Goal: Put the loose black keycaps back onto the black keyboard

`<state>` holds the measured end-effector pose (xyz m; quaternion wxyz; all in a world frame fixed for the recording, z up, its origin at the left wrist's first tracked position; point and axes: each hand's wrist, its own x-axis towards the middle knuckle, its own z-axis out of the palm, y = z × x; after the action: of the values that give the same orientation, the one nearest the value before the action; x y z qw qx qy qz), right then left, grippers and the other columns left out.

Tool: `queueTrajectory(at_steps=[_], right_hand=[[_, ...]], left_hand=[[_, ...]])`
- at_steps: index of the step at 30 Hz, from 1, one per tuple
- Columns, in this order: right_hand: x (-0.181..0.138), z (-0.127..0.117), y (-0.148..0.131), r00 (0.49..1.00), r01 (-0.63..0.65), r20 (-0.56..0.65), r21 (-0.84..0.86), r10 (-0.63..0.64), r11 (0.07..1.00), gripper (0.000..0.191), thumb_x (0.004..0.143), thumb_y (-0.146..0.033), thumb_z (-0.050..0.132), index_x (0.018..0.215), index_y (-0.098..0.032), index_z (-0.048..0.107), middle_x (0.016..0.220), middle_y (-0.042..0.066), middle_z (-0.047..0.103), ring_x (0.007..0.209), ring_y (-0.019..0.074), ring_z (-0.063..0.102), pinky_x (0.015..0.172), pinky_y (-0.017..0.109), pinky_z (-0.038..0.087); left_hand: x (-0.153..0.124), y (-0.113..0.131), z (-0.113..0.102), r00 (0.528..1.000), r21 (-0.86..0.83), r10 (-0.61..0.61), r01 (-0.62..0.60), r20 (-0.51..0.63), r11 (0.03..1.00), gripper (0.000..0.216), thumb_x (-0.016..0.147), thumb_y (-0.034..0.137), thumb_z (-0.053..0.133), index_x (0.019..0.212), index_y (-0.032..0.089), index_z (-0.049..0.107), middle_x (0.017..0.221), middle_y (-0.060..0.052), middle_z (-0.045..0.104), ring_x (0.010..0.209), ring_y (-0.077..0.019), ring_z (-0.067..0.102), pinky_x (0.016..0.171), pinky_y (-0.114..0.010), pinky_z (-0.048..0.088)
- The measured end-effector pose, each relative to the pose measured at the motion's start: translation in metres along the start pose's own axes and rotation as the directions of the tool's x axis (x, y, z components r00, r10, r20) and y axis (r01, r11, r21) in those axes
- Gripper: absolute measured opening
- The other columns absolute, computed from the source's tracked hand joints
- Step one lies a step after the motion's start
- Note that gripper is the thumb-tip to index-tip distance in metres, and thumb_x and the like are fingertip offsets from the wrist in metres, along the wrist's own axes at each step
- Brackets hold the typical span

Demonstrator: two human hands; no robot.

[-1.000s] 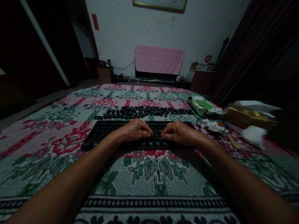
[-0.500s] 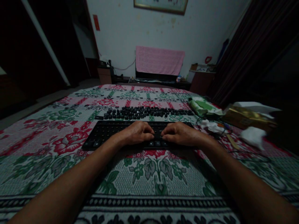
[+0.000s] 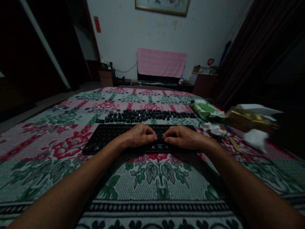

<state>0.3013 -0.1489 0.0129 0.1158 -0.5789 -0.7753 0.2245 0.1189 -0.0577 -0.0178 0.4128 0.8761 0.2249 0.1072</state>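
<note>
A black keyboard [image 3: 107, 135] lies across the patterned cloth in front of me, most of its key positions bare and a few keycaps [image 3: 160, 147] seated along its near edge. Over its middle, my left hand [image 3: 141, 135] is closed, thumb and fingertips drawn together. My right hand [image 3: 179, 136] faces it a short way to the right, its fingers curled in a pinch above the board. Whatever is between the fingertips of either hand is too small and dark to make out. Beyond the keyboard, many loose black keycaps [image 3: 133, 115] form a long heap.
To the right lie a green-and-white tissue pack [image 3: 207, 109], a gold box [image 3: 251, 119], crumpled white tissue [image 3: 256, 140], a thin cable and a small flat tan strip [image 3: 235, 144]. A pink towel [image 3: 162, 62] hangs over a screen by the far wall.
Both hands stay nearly in place over the keyboard. The right hand's fingers have shifted very slightly, and the whole view has moved a little.
</note>
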Motion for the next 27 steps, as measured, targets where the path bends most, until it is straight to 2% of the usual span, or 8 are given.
queueTrajectory(at_steps=[5, 17, 27], right_hand=[[0.0, 0.001, 0.003, 1.0, 0.027, -0.005, -0.041, -0.027, 0.999, 0.026, 0.073, -0.025, 0.044, 0.088, -0.014, 0.062, 0.08, 0.003, 0.061, 0.068, 0.0113, 0.051, 0.061, 0.02, 0.036], [0.001, 0.001, 0.007, 0.999, -0.031, 0.023, -0.015, 0.031, 0.999, 0.024, 0.071, -0.025, 0.046, 0.084, -0.014, 0.062, 0.071, 0.002, 0.06, 0.062, 0.0112, 0.05, 0.058, 0.02, 0.036], [0.001, 0.0, 0.006, 1.0, -0.03, 0.009, -0.012, 0.03, 0.999, 0.024, 0.07, -0.025, 0.047, 0.083, -0.014, 0.064, 0.066, 0.001, 0.06, 0.062, 0.0114, 0.05, 0.058, 0.02, 0.036]], left_hand=[[0.0, 0.003, 0.002, 1.0, 0.015, 0.004, -0.004, -0.019, 1.0, 0.034, 0.069, 0.037, 0.046, 0.085, 0.011, 0.061, 0.069, -0.002, 0.058, 0.059, -0.0089, 0.048, 0.052, -0.018, 0.035], [0.0, 0.007, 0.003, 0.997, 0.201, 0.073, -0.069, -0.012, 0.977, 0.028, 0.07, 0.031, 0.046, 0.087, 0.016, 0.064, 0.072, -0.001, 0.06, 0.067, -0.0113, 0.052, 0.061, -0.019, 0.037], [-0.001, 0.01, 0.001, 0.996, 0.253, 0.094, -0.091, 0.003, 0.963, 0.027, 0.07, 0.03, 0.047, 0.086, 0.017, 0.064, 0.077, -0.001, 0.058, 0.067, -0.0103, 0.051, 0.059, -0.019, 0.036]])
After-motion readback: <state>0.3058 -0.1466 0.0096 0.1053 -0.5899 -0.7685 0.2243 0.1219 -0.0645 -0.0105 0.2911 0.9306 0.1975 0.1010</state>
